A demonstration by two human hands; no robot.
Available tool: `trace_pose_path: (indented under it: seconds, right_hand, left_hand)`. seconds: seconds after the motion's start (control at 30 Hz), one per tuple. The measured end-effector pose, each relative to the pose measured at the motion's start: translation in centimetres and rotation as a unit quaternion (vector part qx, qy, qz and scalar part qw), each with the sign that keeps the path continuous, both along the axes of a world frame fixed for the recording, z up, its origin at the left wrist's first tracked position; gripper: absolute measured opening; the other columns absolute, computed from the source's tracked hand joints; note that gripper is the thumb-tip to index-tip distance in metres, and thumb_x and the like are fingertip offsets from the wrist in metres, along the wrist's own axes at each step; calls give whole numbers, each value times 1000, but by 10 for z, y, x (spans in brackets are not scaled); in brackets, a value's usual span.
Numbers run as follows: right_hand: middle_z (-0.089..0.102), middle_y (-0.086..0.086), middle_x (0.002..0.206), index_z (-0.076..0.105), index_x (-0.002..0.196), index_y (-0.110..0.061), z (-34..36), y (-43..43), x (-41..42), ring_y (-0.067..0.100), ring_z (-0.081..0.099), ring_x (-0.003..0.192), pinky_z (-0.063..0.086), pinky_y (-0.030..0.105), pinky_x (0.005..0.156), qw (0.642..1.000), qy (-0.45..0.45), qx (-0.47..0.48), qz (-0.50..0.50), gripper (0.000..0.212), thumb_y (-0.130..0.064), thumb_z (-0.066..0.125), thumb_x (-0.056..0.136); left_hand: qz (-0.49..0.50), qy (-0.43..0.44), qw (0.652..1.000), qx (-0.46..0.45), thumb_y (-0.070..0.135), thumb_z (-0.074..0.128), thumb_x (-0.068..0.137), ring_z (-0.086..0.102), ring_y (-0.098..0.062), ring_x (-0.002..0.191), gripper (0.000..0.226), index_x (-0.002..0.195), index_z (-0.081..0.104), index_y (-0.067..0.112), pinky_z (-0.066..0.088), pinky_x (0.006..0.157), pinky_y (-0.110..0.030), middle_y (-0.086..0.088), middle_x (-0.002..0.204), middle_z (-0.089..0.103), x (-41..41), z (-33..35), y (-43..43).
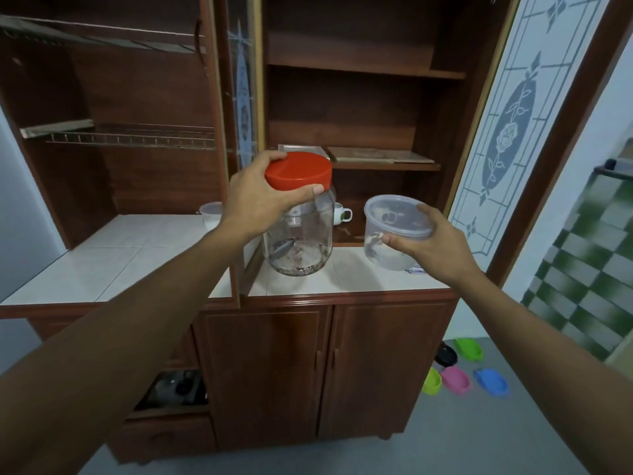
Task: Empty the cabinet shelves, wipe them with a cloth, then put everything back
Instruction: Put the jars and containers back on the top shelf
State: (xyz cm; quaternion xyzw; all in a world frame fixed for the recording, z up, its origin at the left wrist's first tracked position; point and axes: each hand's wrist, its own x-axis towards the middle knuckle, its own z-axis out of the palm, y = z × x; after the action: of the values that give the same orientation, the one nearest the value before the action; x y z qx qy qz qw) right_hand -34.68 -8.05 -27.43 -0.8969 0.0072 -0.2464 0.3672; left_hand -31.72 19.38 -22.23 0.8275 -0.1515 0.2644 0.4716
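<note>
My left hand point(255, 197) grips the red lid of a clear jar point(301, 234), held just above the white tiled counter point(137, 255); a spoon and dark residue lie at the jar's bottom. My right hand point(428, 245) holds a clear round plastic container point(387, 231) with a lid, gripped at its right side over the counter. In front stands the wooden cabinet, its right door point(513, 132) swung open. The upper shelves point(363, 68) look bare. A flat board point(380, 155) lies on the lower shelf.
A white mug point(342, 214) stands behind the jar and a white cup point(210, 214) at the left. A wire rack point(130, 138) fills the left bay. Coloured plastic dishes point(462, 371) lie on the floor at the right. A low drawer point(174, 392) stands open.
</note>
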Motion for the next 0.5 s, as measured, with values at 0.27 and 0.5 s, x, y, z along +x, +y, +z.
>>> trace_pose_path:
  seconds: [0.27, 0.5]
  right_hand:
    - [52, -3, 137, 39, 144, -25, 6, -27, 65, 8, 46, 104, 44, 22, 82, 1000, -1, -4, 3, 91, -59, 76, 68]
    - [53, -12, 121, 41, 141, -25, 26, -30, 129, 8, 51, 104, 48, 19, 82, 999, -11, 25, 26, 89, -56, 80, 67]
  left_hand:
    - [7, 5, 1000, 9, 61, 76, 66, 43, -8, 112, 88, 139, 42, 26, 43, 84, -22, 5, 137, 48, 70, 6, -30]
    - [12, 0, 1000, 22, 61, 76, 66, 44, -8, 109, 88, 138, 41, 27, 42, 81, -21, 4, 135, 48, 139, 22, -40]
